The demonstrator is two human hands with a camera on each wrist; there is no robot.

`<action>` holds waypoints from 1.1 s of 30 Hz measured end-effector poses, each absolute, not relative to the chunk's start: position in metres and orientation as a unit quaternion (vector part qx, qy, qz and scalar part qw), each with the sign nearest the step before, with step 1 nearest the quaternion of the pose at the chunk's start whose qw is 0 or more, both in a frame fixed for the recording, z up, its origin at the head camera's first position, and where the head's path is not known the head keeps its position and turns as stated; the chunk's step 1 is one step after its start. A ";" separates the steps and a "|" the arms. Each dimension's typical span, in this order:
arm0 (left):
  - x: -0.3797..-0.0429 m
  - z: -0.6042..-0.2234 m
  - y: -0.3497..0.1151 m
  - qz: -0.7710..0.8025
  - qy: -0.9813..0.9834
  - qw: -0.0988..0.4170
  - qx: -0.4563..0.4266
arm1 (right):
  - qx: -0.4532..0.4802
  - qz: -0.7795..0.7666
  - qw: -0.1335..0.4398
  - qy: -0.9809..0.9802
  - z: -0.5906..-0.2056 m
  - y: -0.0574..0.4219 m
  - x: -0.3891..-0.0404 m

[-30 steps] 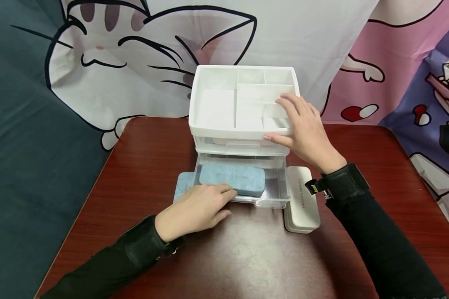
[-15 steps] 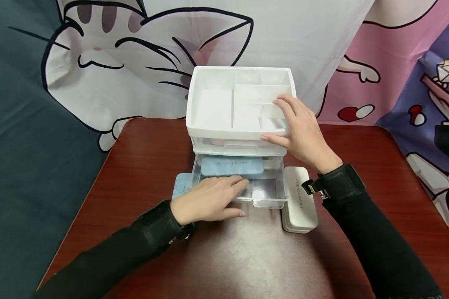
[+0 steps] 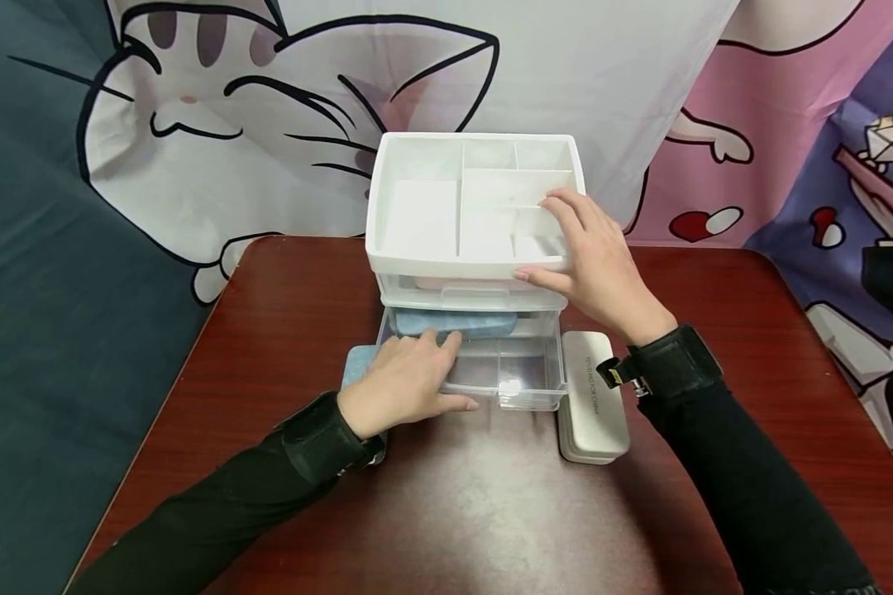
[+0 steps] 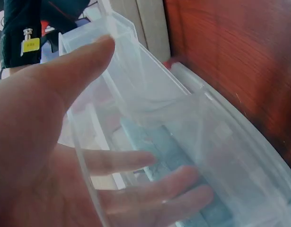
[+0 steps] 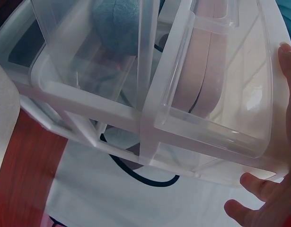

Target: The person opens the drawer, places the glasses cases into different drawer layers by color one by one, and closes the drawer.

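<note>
In the head view a white desktop drawer organizer (image 3: 484, 266) has its lower clear drawer (image 3: 530, 372) pulled out. A light-blue oblong case (image 3: 484, 324) lies in that drawer, its far part under the upper drawer. My left hand (image 3: 405, 380) reaches over the drawer front; its extended fingers touch the case near its front edge, and the thumb stays outside. In the left wrist view those fingers show through the clear plastic. My right hand (image 3: 603, 268) rests on the organizer's right top corner, thumb on the front rim, fingers at the side rim.
A cream oblong case (image 3: 594, 397) lies on the table right of the drawer. Another blue case (image 3: 359, 364) is at left, partly behind the left hand. The closed upper drawer holds a pinkish case (image 5: 202, 61). A patterned cloth (image 3: 268, 182) hangs behind the table (image 3: 491, 512).
My left hand has moved forward over the drawer, and the blue case has slid deeper, toward the back. My right hand keeps its place on the organizer.
</note>
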State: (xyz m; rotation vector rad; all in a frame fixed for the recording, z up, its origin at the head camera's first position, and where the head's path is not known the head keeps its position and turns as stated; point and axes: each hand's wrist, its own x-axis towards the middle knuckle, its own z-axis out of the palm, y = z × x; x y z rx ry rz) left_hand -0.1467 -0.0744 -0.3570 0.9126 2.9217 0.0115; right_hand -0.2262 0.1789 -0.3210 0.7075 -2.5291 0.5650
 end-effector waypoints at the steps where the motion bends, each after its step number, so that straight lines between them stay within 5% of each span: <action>1: -0.147 -0.358 -0.076 0.001 0.955 0.036 0.293 | 0.257 0.206 0.226 -0.917 -0.321 0.179 -0.226; 16: -0.148 -0.368 -0.086 0.055 0.934 0.055 0.347 | 0.250 0.213 0.222 -0.918 -0.320 0.178 -0.226; 22: -0.143 -0.367 -0.081 0.077 0.897 0.013 0.436 | 0.250 0.215 0.221 -0.918 -0.321 0.177 -0.225; 33: -0.124 -0.368 -0.072 0.067 0.887 -0.041 0.454 | 0.246 0.213 0.217 -0.920 -0.321 0.177 -0.226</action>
